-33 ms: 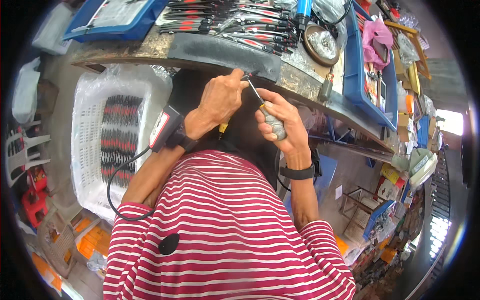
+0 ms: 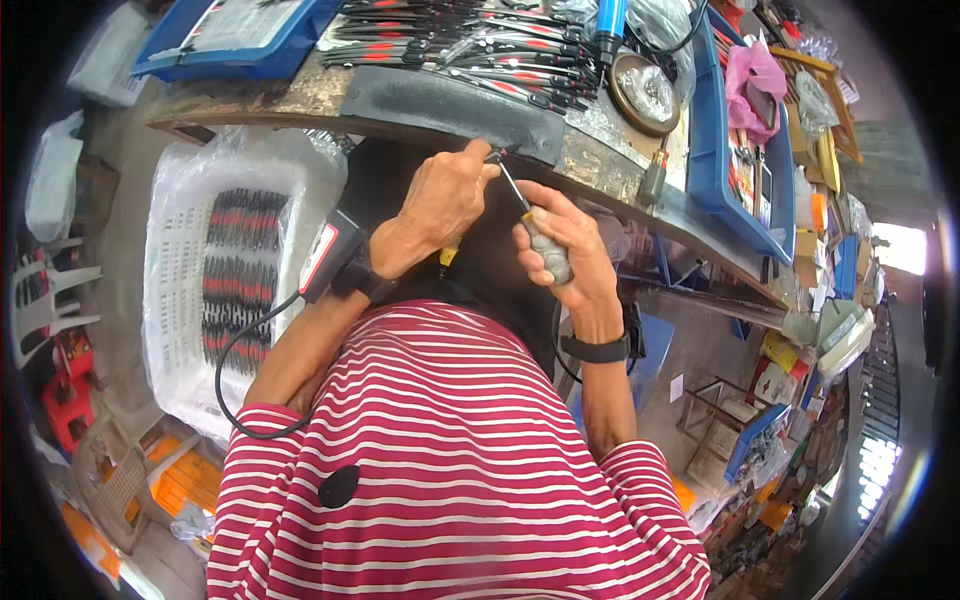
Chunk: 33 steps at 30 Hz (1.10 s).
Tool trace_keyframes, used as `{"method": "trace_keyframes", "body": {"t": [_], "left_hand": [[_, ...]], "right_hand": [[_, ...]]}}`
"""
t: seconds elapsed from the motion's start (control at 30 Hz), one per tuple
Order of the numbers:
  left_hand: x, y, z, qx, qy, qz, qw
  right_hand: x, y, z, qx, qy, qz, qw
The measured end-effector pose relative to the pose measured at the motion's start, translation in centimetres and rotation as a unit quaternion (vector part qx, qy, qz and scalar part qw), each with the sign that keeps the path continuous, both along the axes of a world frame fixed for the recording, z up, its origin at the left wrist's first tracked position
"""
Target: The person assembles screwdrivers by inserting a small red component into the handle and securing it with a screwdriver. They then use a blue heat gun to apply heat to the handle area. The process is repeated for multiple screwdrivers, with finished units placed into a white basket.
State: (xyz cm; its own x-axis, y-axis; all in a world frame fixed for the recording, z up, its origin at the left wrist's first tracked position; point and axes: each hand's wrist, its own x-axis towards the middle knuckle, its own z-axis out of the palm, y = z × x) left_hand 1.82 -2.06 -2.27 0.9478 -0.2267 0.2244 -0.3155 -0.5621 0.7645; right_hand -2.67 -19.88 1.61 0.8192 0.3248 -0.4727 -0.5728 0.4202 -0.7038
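From the head view, I see the right hand [image 2: 572, 240] wrapped around a grey-handled screwdriver [image 2: 548, 255] at upper centre, its shaft slanting up-left toward a small dark piece [image 2: 497, 156]. The left hand [image 2: 443, 203] curls beside that piece; I cannot tell its grip. A white basket [image 2: 178, 245] stands at left.

And there's the left hand [image 2: 440, 205], back of it turned up, thumb and forefinger close together in a pinch, the left forearm [image 2: 312, 345] slanting inward from the side. Just beside it, the right hand [image 2: 572, 240] has its fingers curled in a grip, the right forearm [image 2: 608, 400] reaching almost straight ahead!
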Motion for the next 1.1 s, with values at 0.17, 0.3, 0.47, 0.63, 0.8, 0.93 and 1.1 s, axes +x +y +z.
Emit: {"method": "trace_keyframes", "body": {"t": [0.17, 0.3, 0.47, 0.63, 0.8, 0.93, 1.1], "left_hand": [[-1.3, 1.1, 0.4, -0.236, 0.197, -0.07, 0.949], [-2.6, 1.6, 0.8, -0.486, 0.335, -0.092, 0.802], [-3.6, 2.0, 1.2, -0.499, 0.335, -0.033, 0.799], [-3.9, 2.2, 0.6, -0.505, 0.355, -0.045, 0.785], [-4.4, 2.3, 0.6, -0.483, 0.372, -0.029, 0.792], [-5.2, 2.7, 0.8, -0.394, 0.381, -0.055, 0.834], [-5.4, 3.0, 0.5, -0.35, 0.382, -0.028, 0.855]], "right_hand": [[-2.0, 1.0, 0.4, -0.016, -0.086, 0.005, 0.996], [-2.7, 2.8, -0.3, -0.108, -0.162, -0.069, 0.978], [-3.1, 4.7, -0.5, -0.22, -0.184, -0.049, 0.957], [-3.0, 5.6, -0.7, -0.269, -0.18, -0.048, 0.945], [-3.1, 5.1, -1.0, -0.28, -0.196, -0.06, 0.938], [-3.0, 4.9, -1.3, -0.27, -0.205, -0.059, 0.939], [-3.0, 5.0, -1.4, -0.291, -0.213, -0.04, 0.932]]}}
